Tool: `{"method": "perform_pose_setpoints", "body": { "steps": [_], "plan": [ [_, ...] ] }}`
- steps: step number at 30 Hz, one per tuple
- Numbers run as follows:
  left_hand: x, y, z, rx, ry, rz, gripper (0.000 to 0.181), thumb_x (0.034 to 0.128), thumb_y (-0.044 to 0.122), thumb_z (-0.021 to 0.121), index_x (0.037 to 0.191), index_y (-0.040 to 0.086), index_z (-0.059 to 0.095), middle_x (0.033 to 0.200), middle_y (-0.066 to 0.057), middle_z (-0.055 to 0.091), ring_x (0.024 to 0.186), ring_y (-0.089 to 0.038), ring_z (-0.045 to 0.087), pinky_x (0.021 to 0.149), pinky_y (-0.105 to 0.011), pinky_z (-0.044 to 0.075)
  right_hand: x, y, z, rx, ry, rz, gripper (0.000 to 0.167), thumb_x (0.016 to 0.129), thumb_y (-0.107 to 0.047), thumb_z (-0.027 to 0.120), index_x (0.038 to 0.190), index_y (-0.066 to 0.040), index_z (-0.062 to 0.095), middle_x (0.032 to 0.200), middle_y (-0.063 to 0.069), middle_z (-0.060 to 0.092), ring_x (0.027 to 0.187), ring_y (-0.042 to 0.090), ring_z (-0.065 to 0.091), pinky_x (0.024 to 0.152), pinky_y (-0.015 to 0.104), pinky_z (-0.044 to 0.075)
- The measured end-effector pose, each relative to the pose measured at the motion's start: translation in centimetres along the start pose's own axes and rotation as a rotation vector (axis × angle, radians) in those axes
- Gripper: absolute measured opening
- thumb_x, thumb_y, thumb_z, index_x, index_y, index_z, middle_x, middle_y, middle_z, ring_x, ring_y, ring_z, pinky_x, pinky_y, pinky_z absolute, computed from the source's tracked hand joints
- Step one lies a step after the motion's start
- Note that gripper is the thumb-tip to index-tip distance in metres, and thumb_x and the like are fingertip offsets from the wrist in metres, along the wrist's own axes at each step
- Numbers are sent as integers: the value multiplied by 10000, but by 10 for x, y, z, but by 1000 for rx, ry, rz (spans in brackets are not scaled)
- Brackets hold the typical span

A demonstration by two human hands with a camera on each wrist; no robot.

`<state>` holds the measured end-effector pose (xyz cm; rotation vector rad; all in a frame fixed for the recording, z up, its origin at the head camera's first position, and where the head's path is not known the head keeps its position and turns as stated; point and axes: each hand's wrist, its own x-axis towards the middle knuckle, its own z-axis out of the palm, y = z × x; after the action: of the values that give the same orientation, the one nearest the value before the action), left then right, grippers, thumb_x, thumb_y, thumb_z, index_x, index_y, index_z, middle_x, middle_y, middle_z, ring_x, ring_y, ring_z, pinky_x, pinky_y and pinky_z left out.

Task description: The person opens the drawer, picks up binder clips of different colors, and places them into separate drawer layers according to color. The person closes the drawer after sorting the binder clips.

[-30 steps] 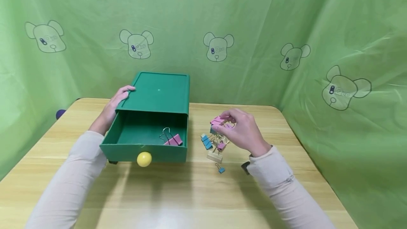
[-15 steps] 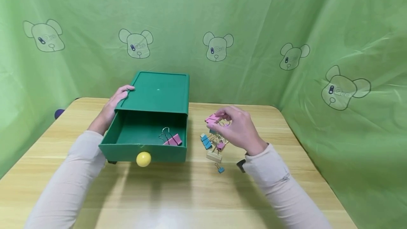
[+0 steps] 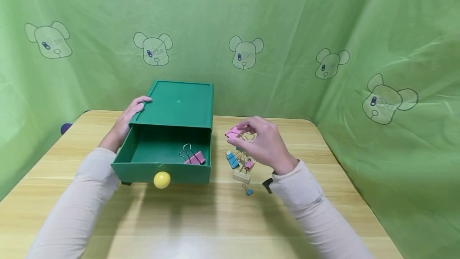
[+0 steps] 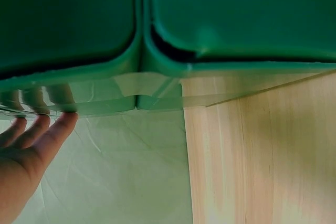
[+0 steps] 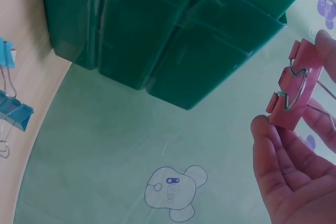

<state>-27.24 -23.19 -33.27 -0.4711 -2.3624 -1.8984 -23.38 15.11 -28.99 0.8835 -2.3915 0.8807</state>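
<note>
My left hand rests against the left side of the green plastic box, its fingers fairly straight along the wall in the left wrist view. The drawer with a yellow knob stands pulled out at the front, and a pink binder clip lies in its right part. To the right of the box, above the table, my right hand pinches another pink binder clip between thumb and fingers. Below it are a blue clip, a smaller pink clip and a cream clip, loosely heaped.
A small blue binder clip lies nearest the front of the heap. The wooden table reaches back to a green curtain with bear-head drawings. A purple object shows beyond the table's left edge.
My right hand has moved left and slightly up with the pink binder clip, from over the heap toward the box. My left hand and the drawer stay in place.
</note>
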Motion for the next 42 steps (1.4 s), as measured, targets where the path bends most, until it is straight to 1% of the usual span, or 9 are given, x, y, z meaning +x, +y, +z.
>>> {"method": "perform_pose_setpoints", "body": {
  "steps": [4, 11, 22, 25, 31, 37, 42],
  "plan": [
    [0, 0, 0, -5, 0, -3, 396, 1046, 423, 253, 1398, 279, 363, 1564, -120, 99, 1369, -389, 111, 1047, -665, 105, 2, -6, 1, 9, -2, -2, 341, 752, -280, 851, 944, -54, 682, 898, 38, 663, 831, 227, 619, 762, 381, 517],
    [1, 0, 0, -3, 1, 1, 388, 1045, 425, 254, 1389, 286, 370, 1560, -120, 104, 1363, -388, 117, 1044, -661, 110, 6, -15, 3, 28, -4, -21, 351, 743, -278, 859, 949, -54, 684, 901, 28, 659, 827, 187, 602, 758, 358, 516],
    [0, 0, 0, 6, 4, 3, 397, 1044, 422, 246, 1397, 280, 361, 1558, -120, 110, 1363, -388, 120, 1042, -667, 109, 13, -21, 8, 19, -1, -124, 357, 733, -249, 869, 938, -32, 674, 893, 45, 668, 806, 192, 625, 739, 317, 531],
    [0, 0, 0, 2, 3, 4, 400, 1045, 423, 248, 1399, 275, 361, 1555, -120, 116, 1362, -386, 123, 1044, -664, 109, 14, -23, 9, 25, -8, -136, 359, 728, -240, 873, 941, -32, 673, 904, 43, 668, 814, 172, 624, 747, 316, 537],
    [1, 0, 0, 0, 0, 7, 403, 1045, 427, 248, 1400, 274, 360, 1550, -124, 123, 1359, -385, 130, 1045, -661, 113, 15, -29, 11, 39, -34, -145, 353, 731, -229, 871, 945, -35, 668, 919, 37, 664, 832, 181, 625, 757, 320, 538],
    [1, 0, 0, -9, -3, 10, 403, 1045, 427, 251, 1401, 271, 359, 1546, -128, 122, 1356, -388, 131, 1046, -658, 116, 17, -33, 12, 33, -37, -159, 369, 725, -249, 873, 947, -36, 669, 917, 34, 661, 842, 161, 627, 769, 296, 532],
    [1, 0, 1, -15, -2, 9, 404, 1046, 416, 248, 1405, 264, 355, 1548, -128, 118, 1356, -389, 129, 1045, -657, 115, 18, -35, 15, 58, -26, -190, 363, 720, -231, 877, 937, -29, 668, 906, 37, 666, 834, 151, 630, 759, 305, 539]
  ]
}}
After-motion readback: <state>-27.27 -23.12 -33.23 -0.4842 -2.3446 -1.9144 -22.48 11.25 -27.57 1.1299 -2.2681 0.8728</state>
